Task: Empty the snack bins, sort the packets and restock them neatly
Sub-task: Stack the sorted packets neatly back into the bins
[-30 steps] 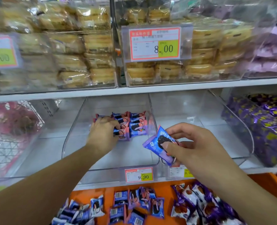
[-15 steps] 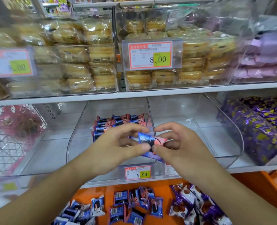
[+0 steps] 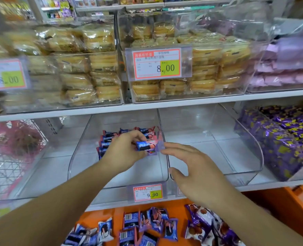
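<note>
The left hand (image 3: 127, 151) pinches one small blue packet (image 3: 144, 146) between thumb and fingers, just above the floor of the clear middle bin (image 3: 115, 181) on the shelf (image 3: 165, 106). Right behind it, a few rows of the same blue packets (image 3: 109, 137) already stand packed at the back of that bin. The right hand (image 3: 195, 173) holds nothing; its fingers are spread wide, just beside the bin's see-through side wall. The packet looks very light and puffy, with a shiny, crinkly wrapper that could slip. What is inside may break if squeezed hard, so a soft pinch on the flat sides or the sealed ends seems best. More blue packets (image 3: 147, 226) lie loose on the orange surface (image 3: 280, 206) below, next to purple and white packets (image 3: 200, 222). These look easy to pick up one at a time by an edge. The clear bin (image 3: 245, 171) to the right has nothing in it yet.
</note>
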### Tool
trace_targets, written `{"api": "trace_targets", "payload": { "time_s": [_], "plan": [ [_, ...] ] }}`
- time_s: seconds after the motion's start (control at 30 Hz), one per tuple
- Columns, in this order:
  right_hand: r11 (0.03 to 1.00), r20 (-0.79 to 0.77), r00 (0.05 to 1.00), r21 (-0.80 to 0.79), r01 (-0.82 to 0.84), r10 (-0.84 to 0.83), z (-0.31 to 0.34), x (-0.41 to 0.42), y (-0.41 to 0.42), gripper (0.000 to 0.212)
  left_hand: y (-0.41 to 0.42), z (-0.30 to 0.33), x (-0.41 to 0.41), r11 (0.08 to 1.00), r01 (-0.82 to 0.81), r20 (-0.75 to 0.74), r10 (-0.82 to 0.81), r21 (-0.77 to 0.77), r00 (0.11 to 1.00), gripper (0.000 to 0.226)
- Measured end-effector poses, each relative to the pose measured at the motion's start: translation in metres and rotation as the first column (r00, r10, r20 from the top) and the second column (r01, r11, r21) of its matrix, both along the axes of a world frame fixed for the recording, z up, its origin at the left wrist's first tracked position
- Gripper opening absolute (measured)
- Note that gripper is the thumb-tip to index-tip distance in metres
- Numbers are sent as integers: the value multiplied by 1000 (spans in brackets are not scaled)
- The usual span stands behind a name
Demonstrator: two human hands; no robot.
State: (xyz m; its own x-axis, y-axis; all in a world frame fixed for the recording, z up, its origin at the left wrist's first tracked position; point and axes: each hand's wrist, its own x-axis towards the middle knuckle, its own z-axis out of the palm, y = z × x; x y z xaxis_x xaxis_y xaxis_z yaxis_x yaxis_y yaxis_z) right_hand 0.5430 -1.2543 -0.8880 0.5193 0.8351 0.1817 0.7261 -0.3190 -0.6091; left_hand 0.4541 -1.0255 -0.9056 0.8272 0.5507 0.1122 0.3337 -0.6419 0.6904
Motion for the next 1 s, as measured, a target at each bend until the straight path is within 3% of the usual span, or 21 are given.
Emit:
{"api": "trace_targets", "payload": {
  "time_s": [0.17, 0.27, 0.43, 1.0],
  "plan": [
    [1000, 2, 1000, 22, 1, -1, -5, 4, 1, 52, 8, -30, 36, 987, -22, -51, 31, 161, 998, 31],
    [1000, -17, 1000, 31, 3, -2, -5, 4, 0, 52, 14, -43, 45, 947, -32, -62, 55, 319, 997, 32],
    [1000, -21, 1000, 25, 4, -3, -4, 4, 1, 51, 19, -50, 51, 889, -65, -86, 116, 454, 990, 32],
    [1000, -20, 1000, 16, 2, -2, -3, 0, 0, 51, 17, -38, 30, 876, -28, -199, 140, 482, 970, 51]
  ]
}}
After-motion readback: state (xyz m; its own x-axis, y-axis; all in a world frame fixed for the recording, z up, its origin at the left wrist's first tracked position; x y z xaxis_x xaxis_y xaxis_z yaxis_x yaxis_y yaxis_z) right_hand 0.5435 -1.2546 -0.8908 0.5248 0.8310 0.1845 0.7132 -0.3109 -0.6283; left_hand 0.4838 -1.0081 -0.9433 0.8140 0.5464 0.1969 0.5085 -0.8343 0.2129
